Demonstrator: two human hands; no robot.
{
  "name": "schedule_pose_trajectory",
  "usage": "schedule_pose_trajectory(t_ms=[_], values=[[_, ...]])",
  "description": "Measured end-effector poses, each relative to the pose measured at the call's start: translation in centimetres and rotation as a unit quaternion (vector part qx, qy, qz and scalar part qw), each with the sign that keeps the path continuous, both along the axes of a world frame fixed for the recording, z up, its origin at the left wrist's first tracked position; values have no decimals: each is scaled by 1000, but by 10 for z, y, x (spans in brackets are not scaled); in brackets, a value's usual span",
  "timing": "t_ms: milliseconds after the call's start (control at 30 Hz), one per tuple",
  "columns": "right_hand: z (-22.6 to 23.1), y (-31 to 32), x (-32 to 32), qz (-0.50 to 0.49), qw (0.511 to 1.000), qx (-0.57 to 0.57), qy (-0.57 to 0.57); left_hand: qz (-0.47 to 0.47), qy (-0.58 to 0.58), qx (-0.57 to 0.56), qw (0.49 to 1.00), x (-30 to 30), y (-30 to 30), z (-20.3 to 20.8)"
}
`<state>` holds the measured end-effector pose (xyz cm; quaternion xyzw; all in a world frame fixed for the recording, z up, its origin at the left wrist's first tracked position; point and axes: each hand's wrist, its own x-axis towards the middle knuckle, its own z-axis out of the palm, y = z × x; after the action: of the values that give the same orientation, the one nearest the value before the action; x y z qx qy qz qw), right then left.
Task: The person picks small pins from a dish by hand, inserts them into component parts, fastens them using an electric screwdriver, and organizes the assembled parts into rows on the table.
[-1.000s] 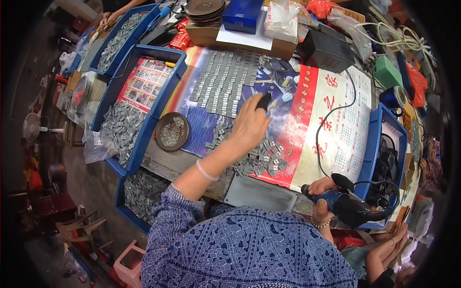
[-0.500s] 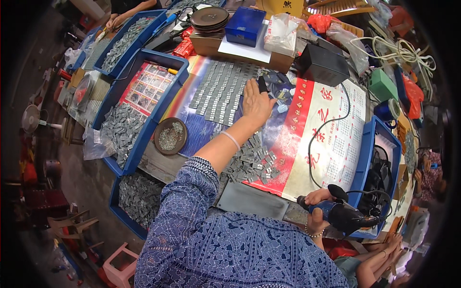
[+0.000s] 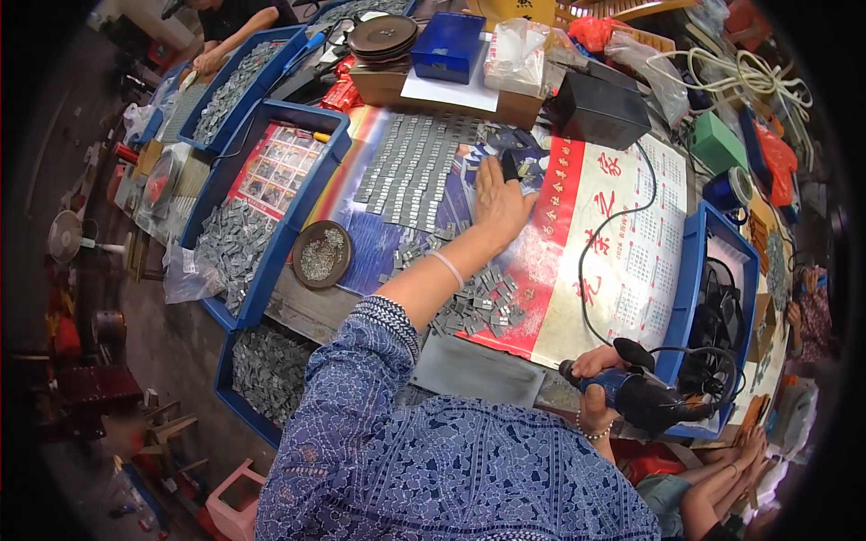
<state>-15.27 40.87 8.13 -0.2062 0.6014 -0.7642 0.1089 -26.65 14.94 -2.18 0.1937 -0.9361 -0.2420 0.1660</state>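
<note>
My left hand [image 3: 502,200] lies flat on the printed sheet, fingers stretched out, with a black cover on one finger. It is just right of neat rows of small grey metal pieces [image 3: 408,167] and touches the dark printed patch there. Under my left forearm spreads a loose heap of the same grey pieces [image 3: 487,302]. At the lower right, my right hand [image 3: 597,368] is closed round a blue and black corded power tool [image 3: 642,397], like an electric screwdriver; its tip points left. A round brown dish [image 3: 322,255] of tiny silvery parts stands left of the rows.
Blue trays of grey pieces [image 3: 236,248] line the left side. A blue tray with black cables [image 3: 713,307] sits at right. At the back are a blue box [image 3: 448,47], a black box [image 3: 600,110] and stacked brown dishes [image 3: 382,38]. Another person [image 3: 236,32] works at far left.
My left hand has slid right, off the edge of the rows of pieces. My right hand keeps hold of the power tool. The view has shifted slightly.
</note>
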Motion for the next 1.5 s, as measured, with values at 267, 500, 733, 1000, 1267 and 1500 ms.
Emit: schedule_pose_trajectory(t_ms=[267,500,733,1000,1267,1500], values=[[0,15,3,-10,1000,3,7,-85,-28,35,995,19,76,12],[-3,43,1,5,999,-9,37,-159,-21,22,987,55,135,16],[17,62,-1,-126,988,-55,72,-185,-23,-28,982,83,151,15],[36,82,-12,-222,956,-71,180,-181,81,201,959,91,123,40],[32,56,-17,-195,969,-39,149,19,149,267,952,202,-8,80],[34,21,-23,-149,977,-35,147,214,73,45,973,274,-92,59]])
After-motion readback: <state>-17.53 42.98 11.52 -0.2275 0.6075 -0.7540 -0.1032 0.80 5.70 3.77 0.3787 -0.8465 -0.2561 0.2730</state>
